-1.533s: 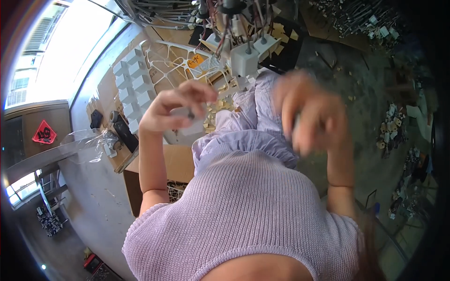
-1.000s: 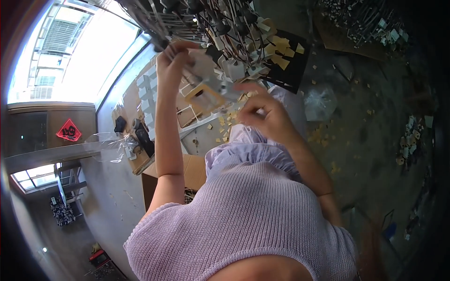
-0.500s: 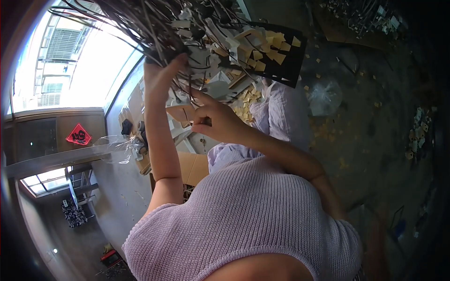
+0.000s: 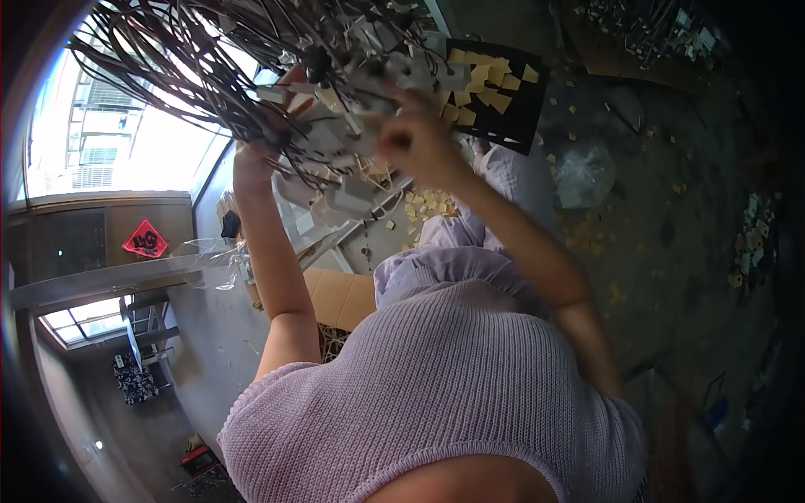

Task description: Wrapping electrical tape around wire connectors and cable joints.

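Observation:
A thick bundle of dark cables [image 4: 180, 63] with pale tags and black plugs [image 4: 317, 63] spreads across the upper left. My left hand [image 4: 256, 163] is closed around it from below, its fingers partly hidden among the strands. Several white and grey tags [image 4: 348, 197] hang down from the held cables. Beside the bundle's right side is my right hand [image 4: 419, 142], blurred by motion; whether it grips anything cannot be made out. Just beyond it lies a black board [image 4: 527, 105] bearing several yellow paper pieces [image 4: 495, 101].
Yellow scraps [image 4: 432, 204] are scattered below the bundle. A cardboard box [image 4: 340, 298] stands near my lap. Right of my legs, a clear plastic bag [image 4: 583, 176] lies on the floor. Another cable pile [image 4: 662, 38] is at the upper right.
My left hand has shifted left and slightly down with the cables, which now fan wider. My right hand has moved up and right, away from a yellowish tag it was holding.

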Available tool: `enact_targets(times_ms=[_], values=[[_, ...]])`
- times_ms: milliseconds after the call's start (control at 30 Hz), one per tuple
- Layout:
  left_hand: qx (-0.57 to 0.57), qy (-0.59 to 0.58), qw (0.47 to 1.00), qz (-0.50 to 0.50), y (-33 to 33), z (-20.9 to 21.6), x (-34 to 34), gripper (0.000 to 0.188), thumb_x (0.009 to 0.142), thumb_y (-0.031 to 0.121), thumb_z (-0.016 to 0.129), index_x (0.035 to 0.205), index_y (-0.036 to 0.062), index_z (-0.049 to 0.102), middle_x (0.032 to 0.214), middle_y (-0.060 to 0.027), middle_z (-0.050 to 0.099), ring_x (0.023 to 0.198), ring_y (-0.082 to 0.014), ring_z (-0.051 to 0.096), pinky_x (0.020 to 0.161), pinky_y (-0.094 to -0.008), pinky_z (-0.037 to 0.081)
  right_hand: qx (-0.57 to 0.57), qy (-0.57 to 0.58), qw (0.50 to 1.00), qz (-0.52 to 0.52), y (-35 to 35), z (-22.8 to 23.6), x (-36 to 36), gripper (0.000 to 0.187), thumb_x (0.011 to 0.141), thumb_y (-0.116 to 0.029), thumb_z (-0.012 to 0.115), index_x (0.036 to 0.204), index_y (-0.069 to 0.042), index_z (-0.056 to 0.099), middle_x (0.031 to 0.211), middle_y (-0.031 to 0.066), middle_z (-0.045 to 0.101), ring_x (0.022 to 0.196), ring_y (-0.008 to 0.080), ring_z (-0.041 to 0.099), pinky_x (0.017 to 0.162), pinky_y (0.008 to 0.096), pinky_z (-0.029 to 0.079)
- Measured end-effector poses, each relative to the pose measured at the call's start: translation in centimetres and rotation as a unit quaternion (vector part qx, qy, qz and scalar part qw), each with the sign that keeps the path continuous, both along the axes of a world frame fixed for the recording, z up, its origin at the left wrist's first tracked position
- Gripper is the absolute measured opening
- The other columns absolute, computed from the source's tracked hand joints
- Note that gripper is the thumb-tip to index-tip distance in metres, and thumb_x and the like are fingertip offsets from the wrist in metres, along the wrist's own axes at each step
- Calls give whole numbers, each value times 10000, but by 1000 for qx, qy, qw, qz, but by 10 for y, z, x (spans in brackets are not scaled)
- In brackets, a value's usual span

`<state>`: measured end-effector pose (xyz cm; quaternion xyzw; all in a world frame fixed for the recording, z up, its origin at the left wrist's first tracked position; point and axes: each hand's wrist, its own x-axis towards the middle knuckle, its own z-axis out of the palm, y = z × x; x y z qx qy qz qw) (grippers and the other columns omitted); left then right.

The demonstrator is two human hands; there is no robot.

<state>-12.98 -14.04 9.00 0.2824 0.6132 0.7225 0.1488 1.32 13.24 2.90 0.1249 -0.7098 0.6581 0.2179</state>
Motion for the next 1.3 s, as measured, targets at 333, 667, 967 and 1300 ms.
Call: enact_targets(times_ms=[333, 667, 967, 1300], values=[[63, -60, 995, -52, 33, 9, 10, 684, 710, 199, 725, 1296, -35, 461, 1195, -153, 580, 1080, -276, 582, 921, -381, 467, 54, -5, 996, 70, -32, 12, 31, 102, 681, -107, 704, 685, -45, 623, 1446, 177, 376, 839, 290, 663, 704, 357, 523], [146, -80, 979, -118, 37, 0, 5, 571, 781, 336, 689, 1185, -16, 490, 987, -139, 575, 865, -246, 581, 743, -352, 479, -246, 18, 961, -122, 71, -28, -22, 142, 838, -106, 692, 925, -7, 642, 918, 54, 645, 677, 54, 587, 587, 189, 448], [143, -41, 976, -158, 23, 19, -48, 451, 820, 359, 647, 1062, 2, 516, 826, -99, 550, 707, -218, 545, 611, -337, 447, -114, -46, 957, 261, 154, 25, -129, 423, 880, -208, 546, 1263, -32, 523, 1260, 58, 581, 708, 64, 542, 672, 190, 444], [140, -44, 967, -206, 8, 4, -50, 374, 863, 385, 600, 927, 21, 545, 647, -54, 522, 530, -186, 506, 464, -320, 411, -122, -40, 970, 207, 151, -3, -100, 439, 849, -119, 606, 1283, -87, 545, 1316, 71, 534, 734, 114, 588, 757, 268, 495]])
